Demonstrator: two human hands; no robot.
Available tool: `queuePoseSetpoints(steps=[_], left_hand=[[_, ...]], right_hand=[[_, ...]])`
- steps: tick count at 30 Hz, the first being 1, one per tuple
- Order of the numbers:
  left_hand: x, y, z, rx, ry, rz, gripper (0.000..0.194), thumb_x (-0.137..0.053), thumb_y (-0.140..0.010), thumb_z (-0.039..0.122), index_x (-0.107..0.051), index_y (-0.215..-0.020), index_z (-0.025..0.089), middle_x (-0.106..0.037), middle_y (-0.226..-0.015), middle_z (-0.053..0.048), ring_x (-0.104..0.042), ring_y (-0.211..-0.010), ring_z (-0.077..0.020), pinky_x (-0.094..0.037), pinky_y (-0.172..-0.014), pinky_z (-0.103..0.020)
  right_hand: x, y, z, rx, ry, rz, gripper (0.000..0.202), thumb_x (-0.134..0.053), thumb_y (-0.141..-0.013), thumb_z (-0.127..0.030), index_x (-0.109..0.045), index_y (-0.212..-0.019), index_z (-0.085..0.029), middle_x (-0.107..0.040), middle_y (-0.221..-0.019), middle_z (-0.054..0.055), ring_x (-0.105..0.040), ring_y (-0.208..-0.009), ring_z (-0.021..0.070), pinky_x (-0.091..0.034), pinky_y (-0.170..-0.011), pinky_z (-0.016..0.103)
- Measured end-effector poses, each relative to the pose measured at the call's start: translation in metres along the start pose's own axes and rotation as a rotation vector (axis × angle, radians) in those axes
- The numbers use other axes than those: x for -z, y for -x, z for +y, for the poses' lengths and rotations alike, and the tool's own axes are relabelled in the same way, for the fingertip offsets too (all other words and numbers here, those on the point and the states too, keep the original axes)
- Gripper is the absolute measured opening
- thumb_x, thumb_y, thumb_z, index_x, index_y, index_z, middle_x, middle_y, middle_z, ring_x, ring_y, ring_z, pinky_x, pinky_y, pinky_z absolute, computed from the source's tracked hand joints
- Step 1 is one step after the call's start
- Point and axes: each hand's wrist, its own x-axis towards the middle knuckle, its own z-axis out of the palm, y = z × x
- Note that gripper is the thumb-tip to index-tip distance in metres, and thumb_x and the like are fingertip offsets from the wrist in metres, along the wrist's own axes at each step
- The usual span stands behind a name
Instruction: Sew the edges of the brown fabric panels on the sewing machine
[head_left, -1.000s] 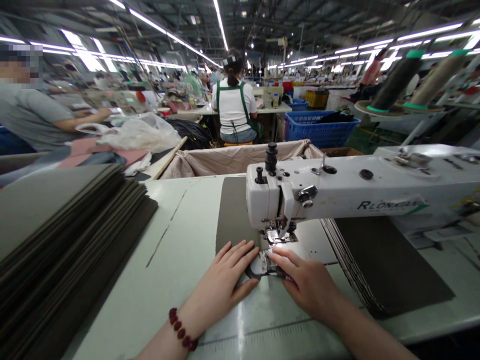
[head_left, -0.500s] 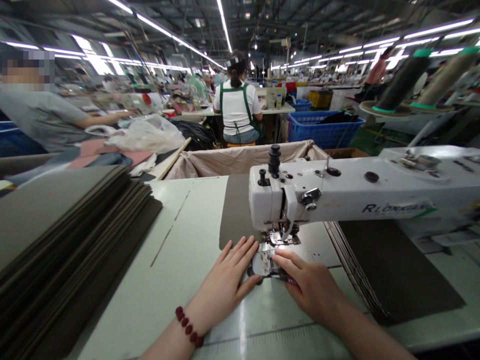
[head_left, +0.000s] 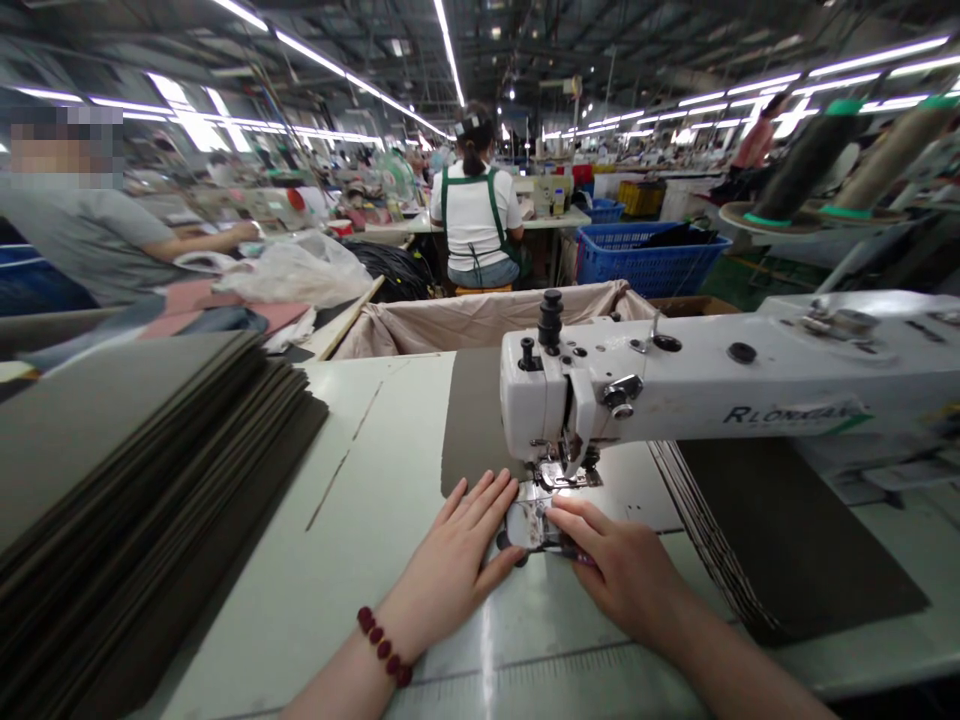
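A white sewing machine [head_left: 712, 375] stands on a pale green table [head_left: 255, 610], whose smooth top shines in front of the machine and carries a long dark broken line to the machine's left. Nearer the person than the machine, ruler marks [head_left: 555, 665] run across the top. A dark grey-green sheet [head_left: 472, 420] lies flat at the left of the machine's head, its right side running out of sight behind the head. The left hand [head_left: 457, 550], wearing a beaded bracelet [head_left: 384, 648], rests open and palm down just in front of the machine's head, fingertips at the sheet's near edge. The right hand [head_left: 626, 565] lies in front of the needle area with bent fingers; a bit of purple shows beneath it, and whether it grips that I cannot tell. A tall pile of similar sheets [head_left: 135, 440] sits well left of the machine, and a lower pile [head_left: 810, 540] under and in front of its arm. Beyond the machine are a cloth-lined bin [head_left: 457, 322], a blue basket [head_left: 652, 255], and a person in a green apron [head_left: 476, 220] seated with their back turned. Above the machine, rows of strip lights [head_left: 315, 55] hang under a dark roof [head_left: 600, 40].
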Motion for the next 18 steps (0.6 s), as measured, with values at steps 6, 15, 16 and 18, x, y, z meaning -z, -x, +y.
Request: queuePoseSetpoints(steps=[6, 15, 16, 18], left_hand=[[-0.0003, 0.0010, 0.0009, 0.026, 0.020, -0.001, 0.067, -0.038, -0.094, 0.054, -0.013, -0.151, 0.028, -0.019, -0.156, -0.002, -0.016, -0.144, -0.0230, -0.018, -0.117, -0.047], [0.0002, 0.0020, 0.0010, 0.053, 0.049, 0.020, 0.071, -0.039, -0.093, 0.056, -0.013, -0.151, 0.025, -0.014, -0.157, -0.005, -0.013, -0.144, -0.0236, -0.019, -0.117, -0.046], [0.0001, 0.0021, 0.0009, 0.056, 0.048, 0.020, 0.071, -0.039, -0.093, 0.056, -0.013, -0.151, 0.024, -0.014, -0.157, -0.005, -0.013, -0.144, -0.0232, -0.019, -0.117, -0.046], [-0.0001, 0.0024, 0.0004, 0.058, 0.048, 0.019, 0.072, -0.039, -0.093, 0.057, -0.014, -0.151, 0.023, -0.014, -0.158, -0.006, -0.012, -0.144, -0.0225, -0.019, -0.118, -0.045]], right_hand=[[0.0013, 0.0003, -0.0001, -0.003, -0.006, -0.001, 0.059, -0.049, -0.083, -0.014, -0.040, -0.138, -0.032, -0.040, -0.147, -0.004, -0.055, -0.115, 0.0217, -0.045, -0.098, 0.038], [0.0044, 0.0011, -0.0049, -0.003, -0.002, 0.022, 0.056, -0.048, -0.083, -0.014, -0.042, -0.136, -0.030, -0.042, -0.145, -0.004, -0.054, -0.117, 0.0216, -0.045, -0.097, 0.038], [0.0046, 0.0010, -0.0055, -0.001, 0.000, 0.026, 0.056, -0.048, -0.083, -0.013, -0.042, -0.136, -0.030, -0.042, -0.145, -0.003, -0.054, -0.118, 0.0217, -0.044, -0.098, 0.038], [0.0053, 0.0010, -0.0069, 0.005, 0.003, 0.034, 0.056, -0.047, -0.083, -0.013, -0.043, -0.135, -0.029, -0.043, -0.145, -0.003, -0.053, -0.118, 0.0216, -0.044, -0.098, 0.037]])
